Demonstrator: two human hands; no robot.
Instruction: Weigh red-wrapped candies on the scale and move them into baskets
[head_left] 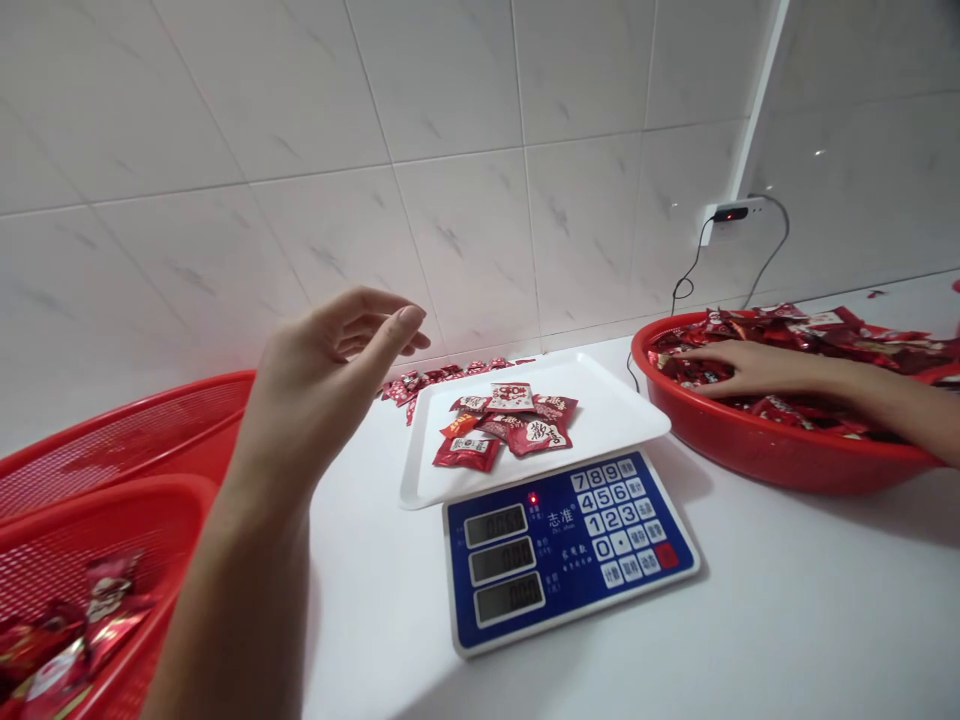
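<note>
My left hand is raised at the left of the scale's white tray, its fingers loosely curved, apart from the thumb, with nothing in them. Several wrapped candies, mostly red, lie in a small heap on the tray. Below it is the scale's blue keypad panel, with small displays whose digits are hard to read. Over at the right, my right hand reaches into a red basin full of red candy packets. Its fingers and thumb look apart among the packets; the fingertips are partly hidden.
Red plastic baskets stand at the left, with shiny red packets in the nearer one. More small red packets lie behind the tray along the tiled wall. Cables hang from a wall socket behind the basin.
</note>
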